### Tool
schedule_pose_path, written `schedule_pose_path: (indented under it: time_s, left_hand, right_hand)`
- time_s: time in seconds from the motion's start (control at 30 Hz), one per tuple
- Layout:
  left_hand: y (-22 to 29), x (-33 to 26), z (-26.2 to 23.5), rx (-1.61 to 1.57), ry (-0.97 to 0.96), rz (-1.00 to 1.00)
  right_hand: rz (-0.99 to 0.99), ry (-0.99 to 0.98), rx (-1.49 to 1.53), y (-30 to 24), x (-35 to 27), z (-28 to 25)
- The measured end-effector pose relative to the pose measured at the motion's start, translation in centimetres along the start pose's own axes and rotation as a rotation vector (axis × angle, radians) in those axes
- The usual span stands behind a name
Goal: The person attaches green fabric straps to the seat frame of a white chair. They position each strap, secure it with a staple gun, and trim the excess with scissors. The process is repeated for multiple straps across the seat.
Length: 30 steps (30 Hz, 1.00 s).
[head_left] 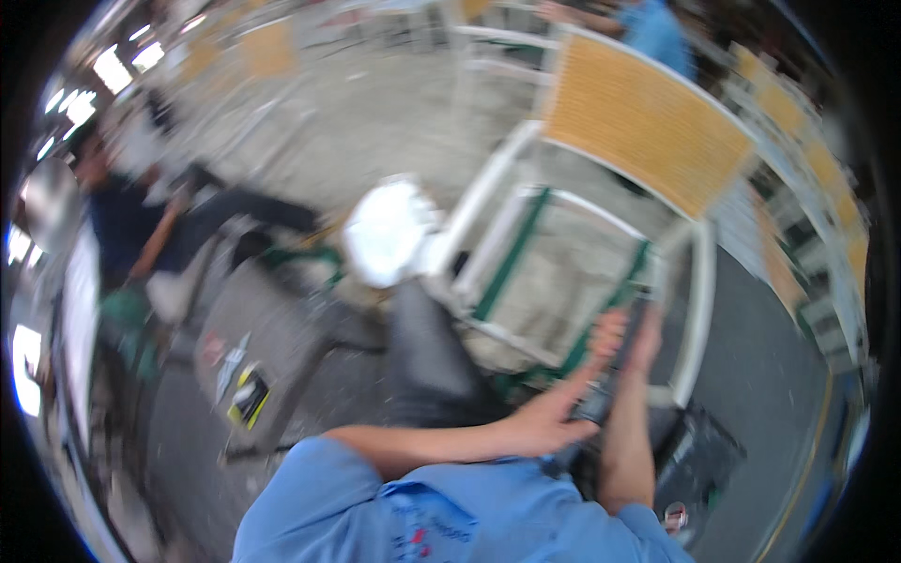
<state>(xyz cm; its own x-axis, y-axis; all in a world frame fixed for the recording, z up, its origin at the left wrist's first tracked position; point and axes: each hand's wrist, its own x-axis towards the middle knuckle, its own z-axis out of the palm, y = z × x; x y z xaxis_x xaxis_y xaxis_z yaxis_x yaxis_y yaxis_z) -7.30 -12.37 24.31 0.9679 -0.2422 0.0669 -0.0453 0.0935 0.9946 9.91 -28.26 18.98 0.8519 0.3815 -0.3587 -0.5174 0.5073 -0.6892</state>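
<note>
In front of me stands a white chair frame (704,310) with a woven yellow backrest (638,113). Two green straps (514,249) cross its seat opening. A long dark hand tool (615,371), blurred by motion, lies between my hands over the near right corner of the seat frame. My left hand (554,413) reaches across from the left and is closed around the tool. On the tool's other side, my right hand (642,342) is closed against it too, near its far end. The tool's exact kind is too smeared to tell.
A white round object (389,230) sits left of the chair. A grey padded seat (272,328) bears a yellow-and-black item (249,399). A seated person in dark clothes (141,220) is at the left, another in blue (657,38) beyond the chair. More chairs (798,122) line the right.
</note>
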Motion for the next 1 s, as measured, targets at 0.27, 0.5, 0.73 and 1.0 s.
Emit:
schedule_pose_path:
  time_s: [0.27,0.5,0.73,1.0]
  left_hand:
    - [0.9,-6.9,-7.6,0.125,0.133,-0.225]
    - [-2.4,-24.9,-23.3,0.521,1.157,-0.580]
    - [-1.5,-35.0,-39.6,0.860,1.574,-1.116]
    - [-2.8,-35.3,-45.0,1.118,1.347,-1.372]
  right_hand:
    - [0.043,-0.784,0.347,-11.2,2.9,-7.5]
    - [-0.088,-0.782,0.394,-13.7,-0.2,-9.0]
    - [-0.532,-0.284,-0.067,-12.9,-5.1,-6.9]
    - [-0.722,-0.025,-0.395,-12.5,-8.3,-6.1]
